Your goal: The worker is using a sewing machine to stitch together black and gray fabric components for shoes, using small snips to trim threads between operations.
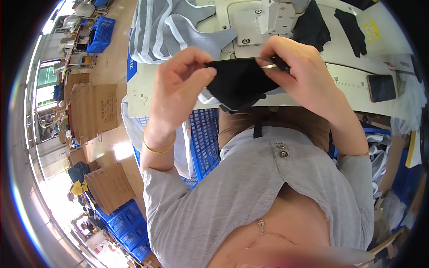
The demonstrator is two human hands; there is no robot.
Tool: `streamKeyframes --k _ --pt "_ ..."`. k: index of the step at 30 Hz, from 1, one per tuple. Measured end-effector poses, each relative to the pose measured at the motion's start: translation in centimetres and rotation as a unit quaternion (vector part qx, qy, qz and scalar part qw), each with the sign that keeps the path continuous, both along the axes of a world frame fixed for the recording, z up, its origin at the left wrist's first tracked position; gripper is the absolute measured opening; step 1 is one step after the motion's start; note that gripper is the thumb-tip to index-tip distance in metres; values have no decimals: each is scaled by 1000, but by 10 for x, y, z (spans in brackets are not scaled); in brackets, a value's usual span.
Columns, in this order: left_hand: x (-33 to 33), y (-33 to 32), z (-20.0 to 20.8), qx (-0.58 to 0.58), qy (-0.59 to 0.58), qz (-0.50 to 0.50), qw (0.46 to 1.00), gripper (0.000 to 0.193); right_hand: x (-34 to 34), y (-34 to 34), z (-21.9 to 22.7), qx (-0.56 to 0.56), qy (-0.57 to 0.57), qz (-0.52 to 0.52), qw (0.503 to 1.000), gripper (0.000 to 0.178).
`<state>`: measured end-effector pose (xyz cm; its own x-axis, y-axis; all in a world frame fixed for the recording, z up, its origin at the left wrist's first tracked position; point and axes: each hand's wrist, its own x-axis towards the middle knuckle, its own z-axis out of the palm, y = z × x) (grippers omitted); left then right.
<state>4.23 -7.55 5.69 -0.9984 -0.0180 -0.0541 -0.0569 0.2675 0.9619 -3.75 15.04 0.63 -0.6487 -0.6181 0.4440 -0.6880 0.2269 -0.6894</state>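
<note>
A small black fabric piece [241, 82] is stretched between my two hands over the near edge of the sewing table. My left hand [178, 87] pinches its upper left corner between thumb and fingertips. At the upper right corner, my right hand [306, 73] is closed on the cloth and also holds a small dark tool with a shiny metal blade [270, 66], apparently thread snips. The tool's grip is partly hidden by my fingers. Under the black cloth a bit of white and grey fabric [205, 96] shows. Just beyond my hands stands the white sewing machine [279, 18].
Grey fabric pieces with white edging [192, 35] lie at the table's far left. Black cloth pieces [313, 27] are right of the machine, and a dark phone [381, 87] lies at the right edge. Blue crates [205, 143] stand below the table; cardboard boxes [94, 109] are on the left floor.
</note>
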Motion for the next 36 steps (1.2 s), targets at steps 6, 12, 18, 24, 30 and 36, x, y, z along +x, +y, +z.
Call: streamKeyframes --k 6,12,18,24,30,36 --pt "4 34 -14 -27 50 26 998 21 8 5 -7 41 -4 -83 996 24" --pt "-1 40 -27 -4 73 42 996 20 11 6 -10 34 -18 -128 991 19" --pt "-19 23 -31 69 7 48 996 20 7 13 -13 25 -92 -122 988 16" --pt "-32 21 -37 113 -20 22 993 21 1 25 7 23 -26 -109 993 25" --pt "-34 26 -36 125 -18 17 992 22 -14 30 18 -13 88 -47 995 24" --pt "-30 43 -40 156 -1 53 986 22 -3 8 -25 -51 198 -145 968 25"
